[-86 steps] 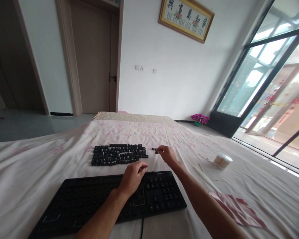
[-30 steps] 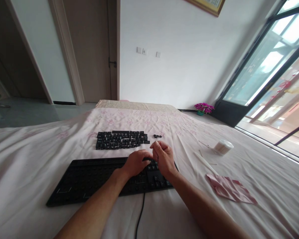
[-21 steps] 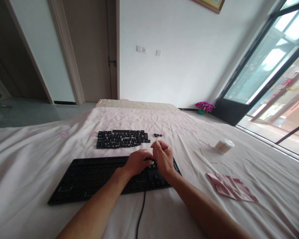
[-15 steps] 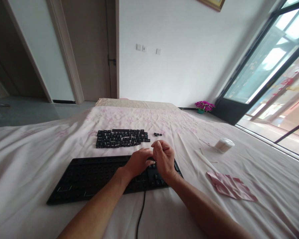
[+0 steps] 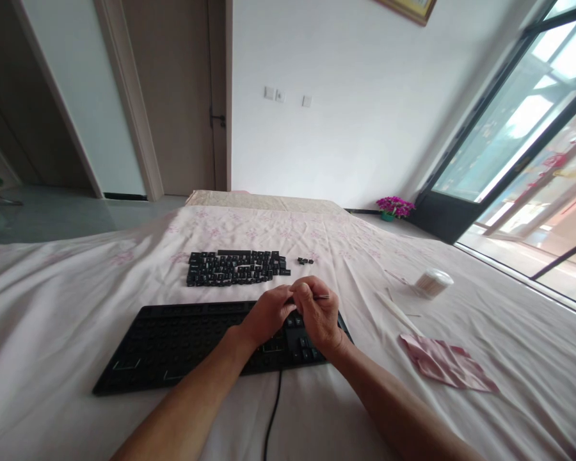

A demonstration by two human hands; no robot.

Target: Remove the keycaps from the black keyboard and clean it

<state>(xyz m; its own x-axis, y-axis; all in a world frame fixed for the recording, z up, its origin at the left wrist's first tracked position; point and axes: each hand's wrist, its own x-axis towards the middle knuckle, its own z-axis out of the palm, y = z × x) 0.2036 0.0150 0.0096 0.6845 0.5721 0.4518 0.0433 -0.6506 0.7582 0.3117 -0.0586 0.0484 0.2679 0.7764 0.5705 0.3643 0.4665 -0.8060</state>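
Observation:
A black keyboard [image 5: 182, 339] lies on the pink flowered sheet [image 5: 77, 301], most of its keycaps removed. The removed black keycaps [image 5: 233, 267] sit in rows beyond it, with a few loose ones [image 5: 305, 260] to their right. My left hand [image 5: 267, 314] rests curled on the keyboard's right part, fingers pressed against my right hand. My right hand [image 5: 319, 317] is closed in a pinch on a thin metal tool [image 5: 322, 296] whose tip sticks out to the right. What the fingertips touch on the keyboard is hidden.
A round tub of cotton swabs [image 5: 432, 282] stands at the right, with thin white sticks [image 5: 393, 310] lying near it. A pink cloth [image 5: 448, 363] lies at the near right. The keyboard's cable [image 5: 271, 416] runs toward me. A flower pot [image 5: 392, 208] sits by the glass door.
My right hand came back from the loose keycaps to the keyboard and joined the left hand. Over the last second both hands sank slightly onto the keyboard's right part.

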